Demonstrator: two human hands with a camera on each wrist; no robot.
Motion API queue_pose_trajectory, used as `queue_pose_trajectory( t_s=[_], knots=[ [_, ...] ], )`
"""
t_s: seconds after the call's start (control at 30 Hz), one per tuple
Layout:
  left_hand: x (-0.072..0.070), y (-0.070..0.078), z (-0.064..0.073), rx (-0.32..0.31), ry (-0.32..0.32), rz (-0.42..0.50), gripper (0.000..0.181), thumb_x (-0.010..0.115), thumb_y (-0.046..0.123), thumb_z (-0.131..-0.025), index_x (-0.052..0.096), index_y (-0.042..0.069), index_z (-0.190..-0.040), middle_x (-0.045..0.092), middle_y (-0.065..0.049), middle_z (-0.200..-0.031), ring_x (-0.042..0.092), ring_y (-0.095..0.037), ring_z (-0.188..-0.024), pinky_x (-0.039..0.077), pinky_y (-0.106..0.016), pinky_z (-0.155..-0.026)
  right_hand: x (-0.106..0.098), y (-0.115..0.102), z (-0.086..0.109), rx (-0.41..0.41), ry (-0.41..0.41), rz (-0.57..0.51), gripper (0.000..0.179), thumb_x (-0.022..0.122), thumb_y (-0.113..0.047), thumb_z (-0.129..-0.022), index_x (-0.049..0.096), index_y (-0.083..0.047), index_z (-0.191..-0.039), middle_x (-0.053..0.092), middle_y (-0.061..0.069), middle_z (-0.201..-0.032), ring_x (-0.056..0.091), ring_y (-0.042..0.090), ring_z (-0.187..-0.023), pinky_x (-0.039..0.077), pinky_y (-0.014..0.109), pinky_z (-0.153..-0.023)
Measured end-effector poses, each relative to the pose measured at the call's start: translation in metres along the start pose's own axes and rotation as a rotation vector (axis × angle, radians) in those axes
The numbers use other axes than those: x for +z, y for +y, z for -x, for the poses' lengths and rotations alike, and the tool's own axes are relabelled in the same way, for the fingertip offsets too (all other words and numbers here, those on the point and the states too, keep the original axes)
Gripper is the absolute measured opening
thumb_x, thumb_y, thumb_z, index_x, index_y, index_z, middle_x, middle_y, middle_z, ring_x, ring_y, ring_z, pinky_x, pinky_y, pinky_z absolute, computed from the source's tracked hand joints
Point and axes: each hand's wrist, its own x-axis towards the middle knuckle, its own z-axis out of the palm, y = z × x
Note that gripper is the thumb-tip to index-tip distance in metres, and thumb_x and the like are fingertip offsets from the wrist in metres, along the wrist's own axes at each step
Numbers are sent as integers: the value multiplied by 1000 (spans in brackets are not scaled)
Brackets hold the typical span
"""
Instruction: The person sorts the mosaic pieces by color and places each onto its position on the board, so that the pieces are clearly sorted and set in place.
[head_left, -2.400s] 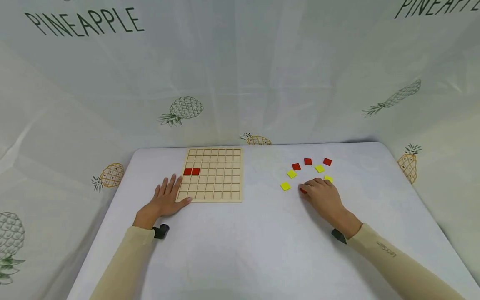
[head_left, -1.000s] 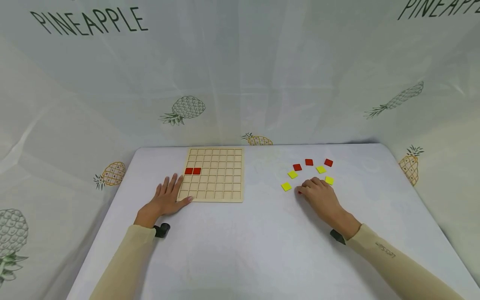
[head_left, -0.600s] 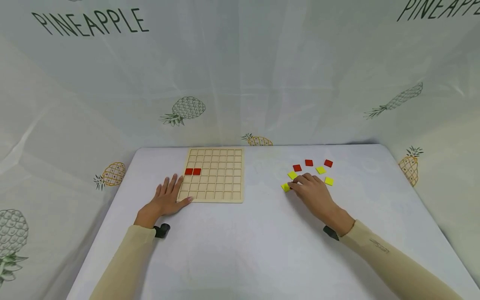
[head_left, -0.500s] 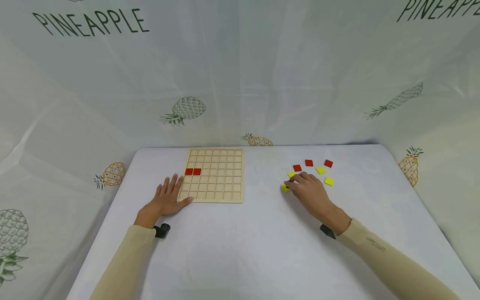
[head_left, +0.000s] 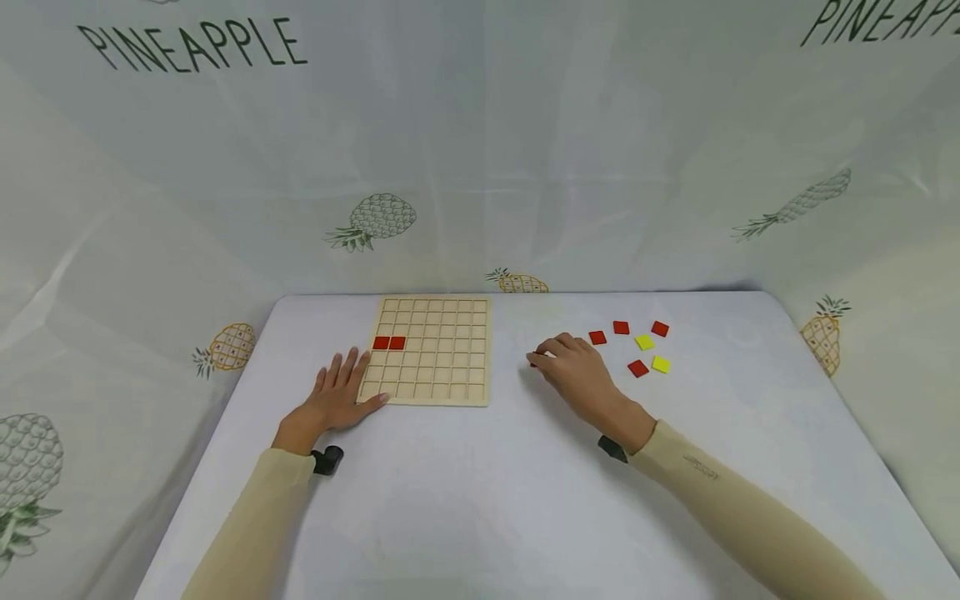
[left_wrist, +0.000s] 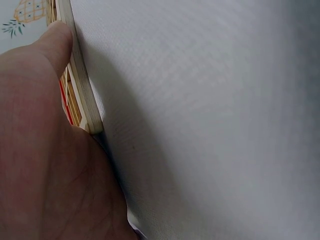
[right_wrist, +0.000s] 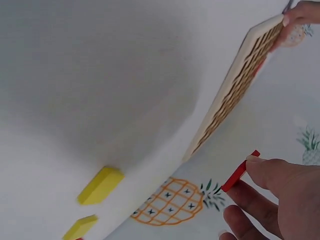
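My left hand (head_left: 332, 402) lies flat with fingers spread at the near left corner of a wooden grid board (head_left: 438, 362). In the left wrist view its thumb rests along the board's edge (left_wrist: 86, 82). Two red square tiles (head_left: 397, 343) sit side by side in cells at the board's left edge. To the right of the board, my right hand (head_left: 579, 379) pinches another red tile (right_wrist: 235, 179) between thumb and fingers, raised above the table. Below that hand in the right wrist view are two yellow tiles (right_wrist: 100, 185), hidden behind it in the head view.
Right of my right hand lie several loose red tiles (head_left: 638, 368) and two more yellow tiles (head_left: 661, 364) on the white table (head_left: 465, 500). A pineapple-print cloth (head_left: 600, 167) hangs behind the table's far edge.
My right hand has picked up a red tile from among the loose tiles and carried it left towards the board. Another red tile there is now uncovered. The left hand has stayed put.
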Motion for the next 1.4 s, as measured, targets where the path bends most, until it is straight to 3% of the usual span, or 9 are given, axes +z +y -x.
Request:
queue_pose_trajectory(
  t_s=[0.13,0.57,0.83,1.17,1.4],
  knots=[
    [2,-3,-1,4,3,-8,109,46,74,-101,1,0,-168,-12,-26,-175,-15,-49,-160,-13,-66,-126,4,-10,-14,-17,7,-11,36,89,-7,-86,81,-11,-120,77,7,-114,66,27,-110,58,39,-92],
    [2,-4,-5,-5,7,-18,105,51,65,-102,2,1,-169,-11,-25,-175,-14,-49,-160,-10,-66,-126,22,-36,-55,-104,98,-60,25,87,-10,-89,83,-14,-113,77,3,-108,66,23,-102,57,35,-85],
    [-1,2,-1,-8,-8,-20,103,49,65,-104,0,3,-169,-12,-24,-175,-15,-48,-160,-10,-64,-127,33,-48,-82,-127,104,-105,19,82,-14,-94,82,-15,-113,76,3,-108,65,23,-101,56,35,-84],
    [3,-2,-5,-15,-5,-30,105,49,67,-103,1,2,-169,-10,-24,-176,-13,-48,-160,-8,-65,-127,47,-66,-114,-149,48,-172,18,78,-15,-97,82,-12,-115,76,5,-110,65,25,-101,58,38,-91],
    [2,-2,-4,-21,-12,-41,105,48,69,-103,1,3,-169,-11,-23,-176,-14,-48,-161,-8,-64,-127,53,-85,-135,-159,-18,-151,19,75,-16,-100,81,-15,-118,76,4,-113,67,24,-107,57,38,-96]
  ],
)
